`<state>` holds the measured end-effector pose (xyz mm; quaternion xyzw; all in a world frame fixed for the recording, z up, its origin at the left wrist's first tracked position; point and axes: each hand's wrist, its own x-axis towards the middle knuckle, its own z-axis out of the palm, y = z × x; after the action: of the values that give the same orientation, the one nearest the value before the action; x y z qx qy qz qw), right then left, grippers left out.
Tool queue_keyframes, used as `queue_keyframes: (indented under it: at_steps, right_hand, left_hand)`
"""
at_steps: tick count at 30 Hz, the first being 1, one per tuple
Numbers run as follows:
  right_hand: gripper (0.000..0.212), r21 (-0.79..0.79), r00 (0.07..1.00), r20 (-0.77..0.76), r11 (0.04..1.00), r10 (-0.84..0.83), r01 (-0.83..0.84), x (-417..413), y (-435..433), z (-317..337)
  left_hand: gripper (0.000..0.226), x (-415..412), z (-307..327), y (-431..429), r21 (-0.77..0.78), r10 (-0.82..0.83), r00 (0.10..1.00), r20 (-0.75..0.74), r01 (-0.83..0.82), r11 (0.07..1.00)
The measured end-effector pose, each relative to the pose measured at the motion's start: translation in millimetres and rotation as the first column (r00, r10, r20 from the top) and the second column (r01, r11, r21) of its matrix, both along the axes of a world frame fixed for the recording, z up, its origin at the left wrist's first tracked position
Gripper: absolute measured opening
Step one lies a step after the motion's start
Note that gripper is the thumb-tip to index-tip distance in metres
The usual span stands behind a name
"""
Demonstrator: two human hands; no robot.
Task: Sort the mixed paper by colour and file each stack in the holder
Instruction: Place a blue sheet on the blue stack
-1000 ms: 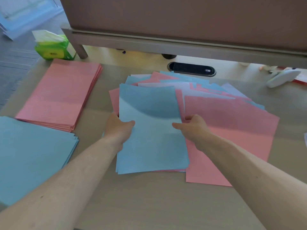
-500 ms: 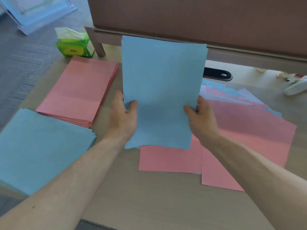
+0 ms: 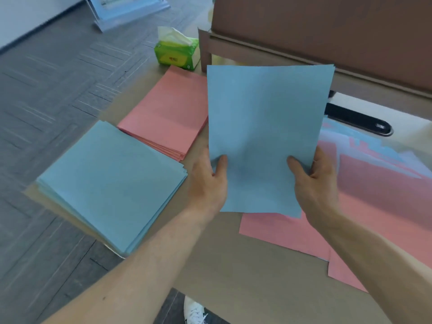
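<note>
No legible text; tissue pack (image 3: 177, 51) label too blurred.

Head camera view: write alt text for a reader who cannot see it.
The left hand and right hand hold blue paper upright over a table. Left of it lie a blue stack and a pink stack; on the right, mixed pink and blue sheets lie spread.
</note>
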<state>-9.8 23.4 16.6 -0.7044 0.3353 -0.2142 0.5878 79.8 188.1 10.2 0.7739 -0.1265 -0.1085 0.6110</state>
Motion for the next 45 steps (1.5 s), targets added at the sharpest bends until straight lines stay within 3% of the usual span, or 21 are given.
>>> queue_keyframes:
  at_steps: [7,14,21,26,28,32,35,45]
  right_hand:
    - [0.014,-0.110,0.970,-0.061,0.964,0.237,-0.243,103,51,22]
    - [0.020,-0.163,0.817,-0.292,0.816,0.498,-0.555,220,159,8]
    - [0.016,-0.202,0.652,-0.569,0.684,0.500,-0.701,245,214,-43]
    - [0.028,-0.297,0.658,-0.572,0.625,0.489,-0.722,239,216,-51]
    - [0.037,-0.361,0.650,-0.575,0.559,0.496,-0.746,240,217,-50]
    - [0.061,-0.487,0.635,-0.615,0.409,0.467,-0.772,237,218,-47]
    - [0.065,-0.568,0.635,-0.621,0.295,0.460,-0.769,232,221,-47]
    - [0.073,-0.428,0.550,-0.653,0.345,0.520,-0.835,226,225,-54]
  left_hand:
    - [0.007,59,14,88,-0.011,0.295,0.953,-0.064,-0.296,0.955]
    - [0.027,91,-9,215,0.147,0.530,0.829,-0.177,-0.510,0.847]
    - [0.024,74,-42,282,0.324,0.484,0.814,-0.321,-0.385,0.864]
    - [0.035,69,-54,285,0.431,0.484,0.828,-0.284,-0.340,0.836]
    - [0.039,74,-53,284,0.485,0.462,0.851,-0.250,-0.303,0.820]
    - [0.051,84,-51,289,0.722,0.392,0.917,-0.080,-0.218,0.657]
    - [0.042,88,-43,292,0.775,0.384,0.923,-0.012,-0.234,0.588]
    - [0.039,93,-52,291,0.737,0.425,0.896,-0.130,-0.200,0.646]
